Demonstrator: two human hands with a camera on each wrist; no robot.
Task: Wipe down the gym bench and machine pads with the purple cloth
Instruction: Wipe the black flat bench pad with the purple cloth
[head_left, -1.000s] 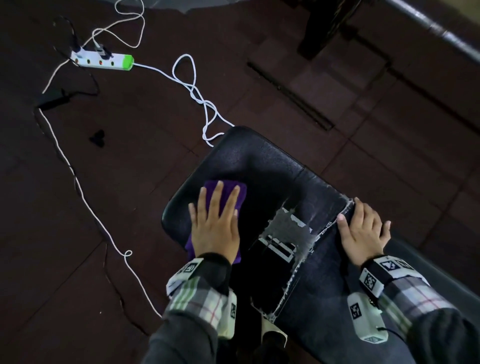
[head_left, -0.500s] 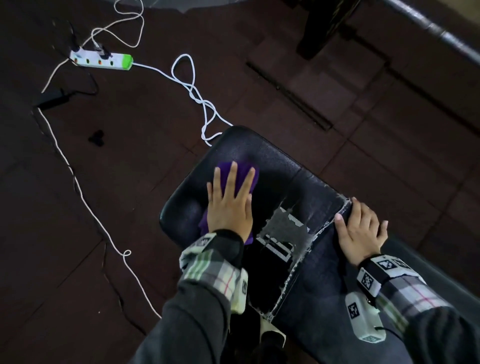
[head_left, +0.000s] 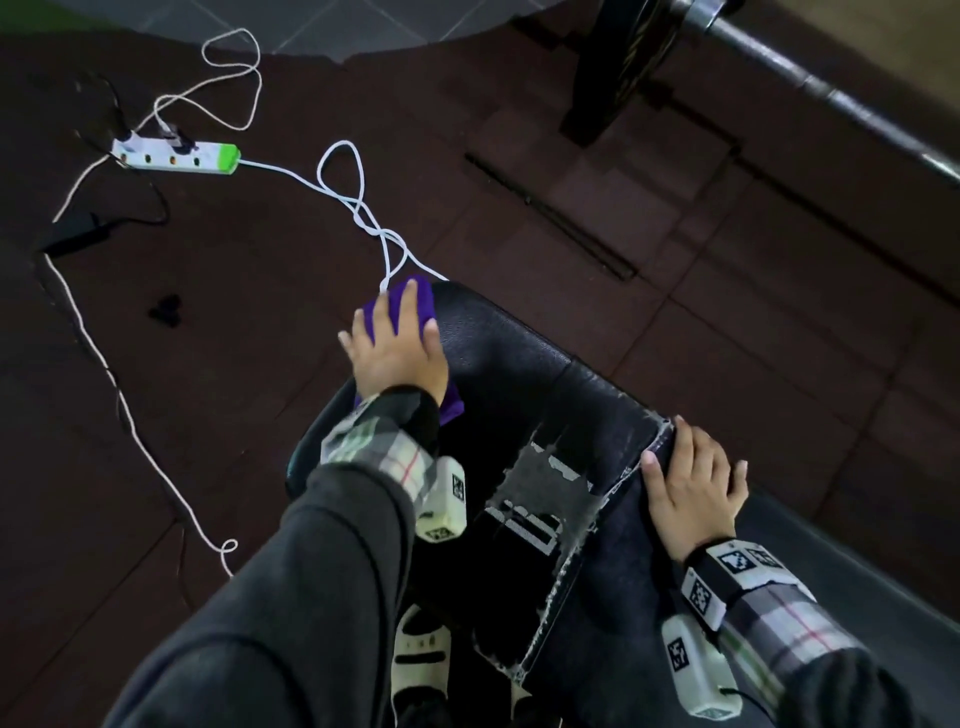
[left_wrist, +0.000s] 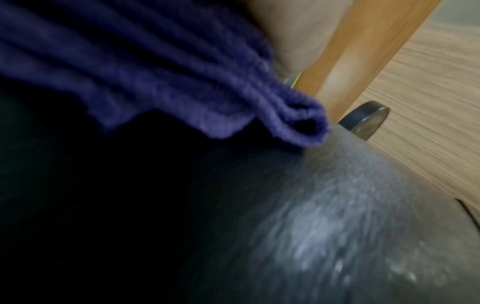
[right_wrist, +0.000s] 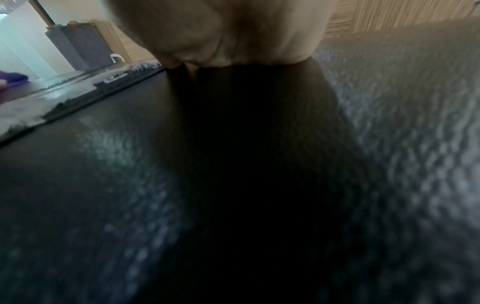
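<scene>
A black padded gym bench (head_left: 498, 358) with torn, peeling upholstery (head_left: 545, 483) fills the lower middle of the head view. My left hand (head_left: 395, 348) lies flat with straight fingers on the purple cloth (head_left: 408, 306), pressing it onto the bench's far rounded end. In the left wrist view the folded purple cloth (left_wrist: 161, 78) rests on the dark pad (left_wrist: 337, 216). My right hand (head_left: 691, 483) rests flat, fingers spread, on the bench's right edge by the seam; the right wrist view shows its palm on the black pad (right_wrist: 130, 174).
A white power strip (head_left: 176, 156) with white cables (head_left: 358, 208) lies on the dark rubber floor at the upper left, one cable passing just beyond the bench end. A barbell bar (head_left: 831, 98) and a black weight plate (head_left: 618, 62) stand at the upper right.
My left hand has slid the purple cloth forward along the bench, from its near left part to its far end. The right hand has stayed on the right edge.
</scene>
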